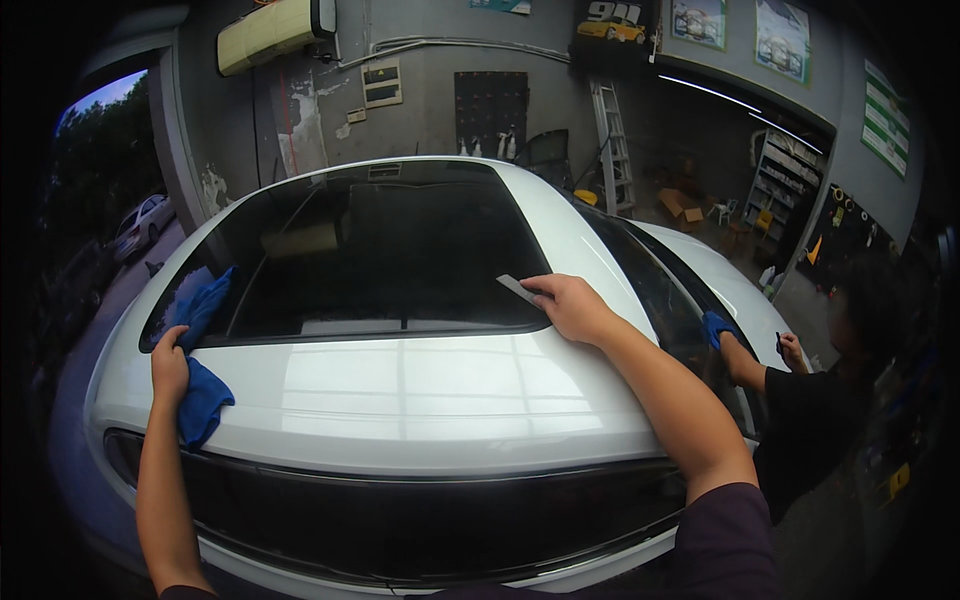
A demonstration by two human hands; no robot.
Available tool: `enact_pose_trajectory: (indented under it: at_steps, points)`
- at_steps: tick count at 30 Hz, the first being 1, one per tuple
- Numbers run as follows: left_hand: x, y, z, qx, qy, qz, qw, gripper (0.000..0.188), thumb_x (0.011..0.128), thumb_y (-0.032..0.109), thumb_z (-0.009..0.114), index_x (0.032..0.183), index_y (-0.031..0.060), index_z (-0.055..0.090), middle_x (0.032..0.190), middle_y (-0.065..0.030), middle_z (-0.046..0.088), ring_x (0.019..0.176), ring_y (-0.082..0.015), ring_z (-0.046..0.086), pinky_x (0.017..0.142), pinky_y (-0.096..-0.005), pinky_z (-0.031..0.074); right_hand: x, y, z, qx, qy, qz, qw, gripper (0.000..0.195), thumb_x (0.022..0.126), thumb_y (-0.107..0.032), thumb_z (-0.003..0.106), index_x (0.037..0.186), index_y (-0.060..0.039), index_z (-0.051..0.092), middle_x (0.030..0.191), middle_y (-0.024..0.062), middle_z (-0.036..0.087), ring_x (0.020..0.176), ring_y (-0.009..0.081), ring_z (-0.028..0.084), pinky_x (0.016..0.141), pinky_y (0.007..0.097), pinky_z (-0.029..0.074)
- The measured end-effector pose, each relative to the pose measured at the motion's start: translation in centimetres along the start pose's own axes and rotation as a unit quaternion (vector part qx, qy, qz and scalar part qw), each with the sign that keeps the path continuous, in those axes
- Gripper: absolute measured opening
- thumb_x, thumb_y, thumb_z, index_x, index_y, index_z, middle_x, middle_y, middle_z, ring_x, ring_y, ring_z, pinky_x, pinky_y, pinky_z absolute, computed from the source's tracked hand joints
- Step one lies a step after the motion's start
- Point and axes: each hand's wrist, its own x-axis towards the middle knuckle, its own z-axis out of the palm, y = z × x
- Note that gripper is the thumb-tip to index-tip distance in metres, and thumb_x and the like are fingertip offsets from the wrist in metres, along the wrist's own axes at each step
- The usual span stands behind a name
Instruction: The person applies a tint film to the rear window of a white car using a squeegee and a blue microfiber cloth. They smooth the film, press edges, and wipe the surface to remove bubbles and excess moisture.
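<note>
A white car's roof (435,382) with a dark glass panel (390,255) spans the view before me. On the left, my left hand (171,367) grips a blue cloth (204,401), part of which hangs over the white roof while the rest reaches up over the glass corner. Between the thumb and fingers of my right hand (574,306) is a flat grey blade-like tool (517,288), held over the near right corner of the glass. Its exact kind cannot be told. Light reflections lie on the roof's white paint.
At the right, a co-worker in black (810,420) holds a blue cloth (716,328) at the windshield and a small dark object in the other hand. Behind the car stand a stepladder (613,150), spray bottles (506,145), a cardboard box (681,208) and a shelf rack (780,180).
</note>
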Motion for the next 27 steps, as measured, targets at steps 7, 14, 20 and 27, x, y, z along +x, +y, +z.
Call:
enact_pose_trajectory:
  at_steps: [7,14,20,27]
  points:
    - [0.1,0.7,-0.1,0.009,-0.001,-0.006,1.000,0.054,0.089,-0.002,0.044,0.132,-0.0051,0.076,0.135,-0.0272,0.077,0.134,-0.0407,0.070,0.123,-0.0415,0.046,-1.4,-0.9,0.1,-0.013,-0.006,-0.002,1.000,0.038,0.113,-0.009,0.063,0.149,-0.0080,0.072,0.143,0.0200,0.074,0.130,0.0371,0.070,0.116,0.0416,0.053]
    - [0.1,0.2,0.0,0.011,0.000,0.009,1.000,0.054,0.088,-0.001,0.044,0.132,-0.0050,0.076,0.134,-0.0275,0.077,0.133,-0.0399,0.071,0.123,-0.0413,0.047,-2.1,-1.6,-0.1,-0.023,0.004,0.016,1.000,0.038,0.113,-0.008,0.062,0.149,-0.0080,0.072,0.143,0.0197,0.075,0.130,0.0365,0.071,0.116,0.0410,0.054]
    - [0.2,0.4,0.3,0.009,0.003,-0.003,1.000,0.054,0.088,-0.001,0.044,0.132,-0.0048,0.076,0.134,-0.0265,0.077,0.132,-0.0391,0.071,0.122,-0.0410,0.047,-2.1,-0.4,0.5,-0.004,0.035,0.009,0.999,0.036,0.110,-0.010,0.063,0.144,-0.0065,0.073,0.136,0.0205,0.076,0.127,0.0408,0.070,0.111,0.0455,0.055]
    - [0.4,-0.4,0.3,0.006,-0.002,0.000,1.000,0.054,0.089,-0.001,0.045,0.132,-0.0047,0.076,0.135,-0.0264,0.077,0.133,-0.0392,0.071,0.122,-0.0406,0.047,-2.3,-0.8,1.4,-0.003,0.047,0.003,0.999,0.036,0.109,-0.010,0.064,0.144,-0.0062,0.073,0.136,0.0199,0.077,0.125,0.0414,0.071,0.109,0.0461,0.056]
